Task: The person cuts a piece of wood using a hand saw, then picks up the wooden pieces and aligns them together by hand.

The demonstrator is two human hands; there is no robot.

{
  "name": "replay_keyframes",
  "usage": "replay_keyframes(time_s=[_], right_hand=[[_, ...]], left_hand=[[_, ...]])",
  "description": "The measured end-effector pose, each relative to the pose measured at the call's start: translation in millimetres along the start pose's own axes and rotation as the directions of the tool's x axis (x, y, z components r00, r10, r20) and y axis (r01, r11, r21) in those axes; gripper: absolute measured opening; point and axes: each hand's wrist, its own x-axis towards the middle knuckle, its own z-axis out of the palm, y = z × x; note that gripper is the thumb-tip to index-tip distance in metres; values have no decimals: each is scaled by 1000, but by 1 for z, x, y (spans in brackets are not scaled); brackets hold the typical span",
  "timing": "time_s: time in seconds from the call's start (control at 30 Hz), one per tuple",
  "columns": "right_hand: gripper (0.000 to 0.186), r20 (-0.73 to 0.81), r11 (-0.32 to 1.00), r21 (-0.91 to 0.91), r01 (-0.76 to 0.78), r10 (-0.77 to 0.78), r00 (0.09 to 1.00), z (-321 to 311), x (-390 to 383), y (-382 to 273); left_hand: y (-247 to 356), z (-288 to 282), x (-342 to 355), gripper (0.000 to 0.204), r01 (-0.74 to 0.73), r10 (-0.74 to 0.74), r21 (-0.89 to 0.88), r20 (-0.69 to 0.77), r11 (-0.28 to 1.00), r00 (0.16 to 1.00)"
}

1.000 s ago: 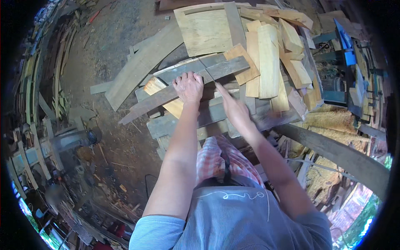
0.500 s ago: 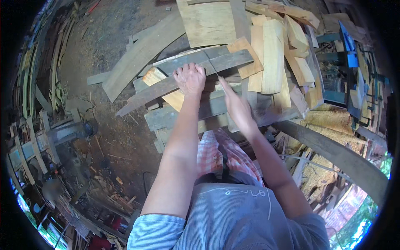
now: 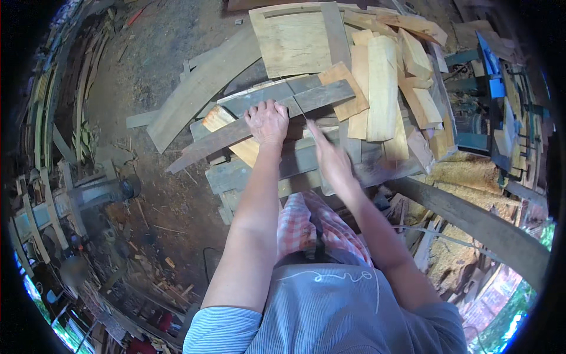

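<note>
A dirt floor point(image 3: 165, 203) littered with scraps spreads on the left of the scene. At the lower right a thick grey beam point(image 3: 471, 215) slants past heaped sawdust point(image 3: 469, 168). The person, in a grey shirt point(image 3: 330, 301), leans over a pile of boards.

On the far side of the pile lies a broad pale panel point(image 3: 298, 44), and to its left a long brown board point(image 3: 203, 94) reaches out over the floor. The plank point(image 3: 227, 136) is in front of the person, on top of the pile, running from a ragged near-left end up to the far right. A checked cloth point(image 3: 295, 227) shows between the person's arms, below the pile's near edge. To the right a thick pale block point(image 3: 382, 88) lies lengthwise among other offcuts. The plank's far-right end overlaps a tan square point(image 3: 352, 107) just beside the block.

The left hand point(image 3: 267, 122) sits on the plank near its middle, fingers bunched together and bent over it, holding it. The right hand point(image 3: 333, 159), blurred, is closed around the grip of a saw point(image 3: 300, 107), near the plank's near edge. The saw's thin dark blade crosses the plank just right of the left hand. Far off at the upper left lies a small red stick point(image 3: 135, 16).
</note>
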Motion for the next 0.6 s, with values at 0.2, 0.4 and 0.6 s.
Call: replay_keyframes(time_s=[0.2, 0.4, 0.6], right_hand=[[51, -57, 999, -33, -23, 21, 998, 1, 28, -6], [49, -16, 999, -9, 31, -31, 999, 9, -40, 13], [47, -28, 999, -32, -36, 35, 999, 12, 30, 5]], left_hand=[[14, -6, 3, 27, -25, 24, -21, -24, 999, 999], [1, -11, 4, 27, 15, -14, 44, -39, 999, 999], [13, -1, 1, 28, -24, 24, 4, 13, 1000, 1000]])
